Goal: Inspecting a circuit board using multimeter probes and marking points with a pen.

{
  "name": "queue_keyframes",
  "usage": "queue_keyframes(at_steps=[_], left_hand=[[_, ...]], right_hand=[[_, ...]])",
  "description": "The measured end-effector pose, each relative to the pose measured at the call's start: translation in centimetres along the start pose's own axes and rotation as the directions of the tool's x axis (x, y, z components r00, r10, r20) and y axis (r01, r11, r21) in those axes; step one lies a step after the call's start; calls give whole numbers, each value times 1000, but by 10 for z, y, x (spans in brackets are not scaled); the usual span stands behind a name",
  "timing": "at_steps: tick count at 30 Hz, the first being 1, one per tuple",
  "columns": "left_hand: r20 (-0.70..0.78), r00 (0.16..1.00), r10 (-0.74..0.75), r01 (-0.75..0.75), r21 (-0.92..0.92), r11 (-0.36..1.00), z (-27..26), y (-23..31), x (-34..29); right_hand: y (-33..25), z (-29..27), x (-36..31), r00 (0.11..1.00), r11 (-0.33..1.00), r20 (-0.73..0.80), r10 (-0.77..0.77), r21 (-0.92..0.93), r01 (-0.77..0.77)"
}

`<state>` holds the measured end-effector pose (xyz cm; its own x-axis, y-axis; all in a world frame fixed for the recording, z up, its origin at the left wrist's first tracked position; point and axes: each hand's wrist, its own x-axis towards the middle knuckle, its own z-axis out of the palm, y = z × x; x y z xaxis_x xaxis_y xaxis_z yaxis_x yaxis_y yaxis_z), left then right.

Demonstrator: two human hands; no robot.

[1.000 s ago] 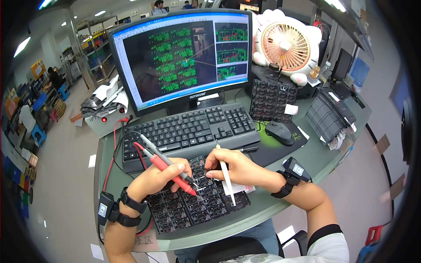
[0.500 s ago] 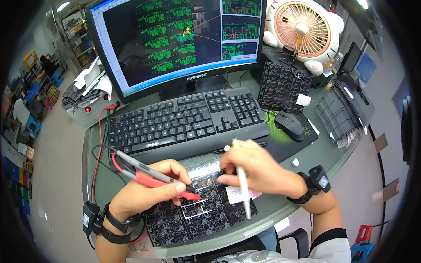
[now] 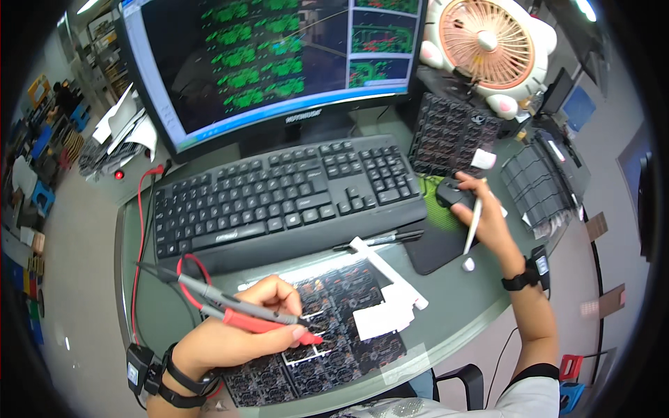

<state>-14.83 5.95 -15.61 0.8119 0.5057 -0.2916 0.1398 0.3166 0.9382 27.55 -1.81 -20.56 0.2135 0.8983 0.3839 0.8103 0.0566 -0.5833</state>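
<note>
My left hand [image 3: 233,343] is closed around a red test probe [image 3: 254,322] and a grey test probe [image 3: 240,304]. Both tips point down at a dark circuit board panel [image 3: 380,348] under the hand; whether they touch it I cannot tell. My right hand [image 3: 491,221] rests over a black computer mouse [image 3: 450,193], fingers and thumb around it. A slim white pen-like stick [image 3: 473,226] is tucked in that same hand. White paper slips [image 3: 376,320] and a long white strip [image 3: 389,270] lie over the panel's right part.
A black keyboard [image 3: 279,202] stands below a monitor [image 3: 251,63] showing green circuit layouts. Dark pens [image 3: 390,238] lie near the mouse pad [image 3: 435,254]. Another board panel [image 3: 446,132] leans by a fan [image 3: 488,42]. Red cable [image 3: 138,244] runs along the left edge.
My right hand has moved from above the panel to the mouse at the right, still carrying the white stick. My left hand keeps the probes at the panel. The view has shifted slightly.
</note>
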Motion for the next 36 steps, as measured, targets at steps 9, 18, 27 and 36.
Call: queue_keyframes(at_steps=[9, 18, 27, 36], left_hand=[[-5, 1000, -3, 4, 18, 1000, -5, -7, -4], [60, 997, -49, 49, -5, 999, -4, -9, 5], [74, 995, 67, -67, 0, 998, 5, 1, -3], [60, 997, 54, -55, 0, 999, 6, 2, -3]], right_hand=[[-15, 37, 21, 979, 976, 40, -199, -85, 202], [0, 27, 7, 978, 965, -123, -169, -222, 139], [59, -27, 55, 807, 985, -582, 104, -49, -163], [80, -45, 84, 955, 873, -59, 292, 424, -241]])
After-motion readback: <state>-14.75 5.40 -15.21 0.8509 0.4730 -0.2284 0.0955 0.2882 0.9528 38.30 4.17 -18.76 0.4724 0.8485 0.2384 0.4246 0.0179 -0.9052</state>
